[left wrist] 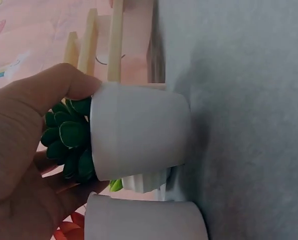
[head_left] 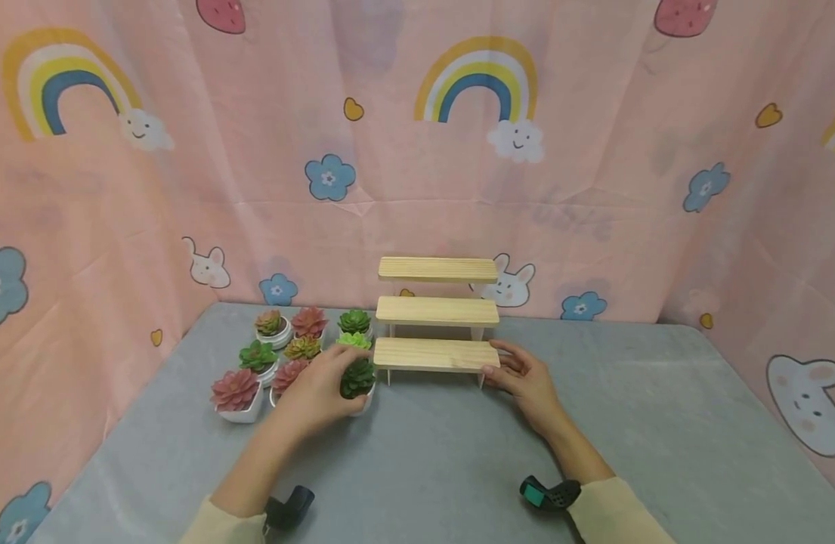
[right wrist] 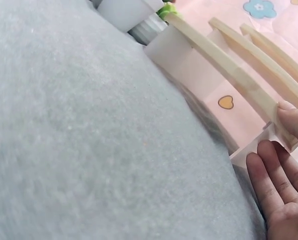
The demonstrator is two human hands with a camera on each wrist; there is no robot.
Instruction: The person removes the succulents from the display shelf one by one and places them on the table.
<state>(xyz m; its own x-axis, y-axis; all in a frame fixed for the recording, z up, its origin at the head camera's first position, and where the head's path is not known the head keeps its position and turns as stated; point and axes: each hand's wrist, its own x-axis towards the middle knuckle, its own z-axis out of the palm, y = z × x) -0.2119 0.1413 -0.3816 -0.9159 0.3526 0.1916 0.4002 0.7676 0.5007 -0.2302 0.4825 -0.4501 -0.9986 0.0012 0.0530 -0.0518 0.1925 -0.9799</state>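
My left hand (head_left: 318, 389) grips a dark green potted succulent (head_left: 357, 378) at the front right of a group of potted plants. In the left wrist view, the thumb lies at the rim of its white pot (left wrist: 141, 132) and the fingers reach behind the leaves (left wrist: 74, 135). A three-tier display stand (head_left: 436, 353) with pale wooden shelves and clear supports stands just right of that pot. At the stand's right end my right hand (head_left: 529, 387) holds the lowest shelf (right wrist: 228, 70), thumb on the wood and fingers beside the end support.
More succulents in white pots stand to the left, among them a pink one (head_left: 235, 391), a green one (head_left: 257, 355) and a red one (head_left: 310, 323). A grey cloth (head_left: 431, 468) covers the table. Behind hangs a pink printed curtain (head_left: 417, 204).
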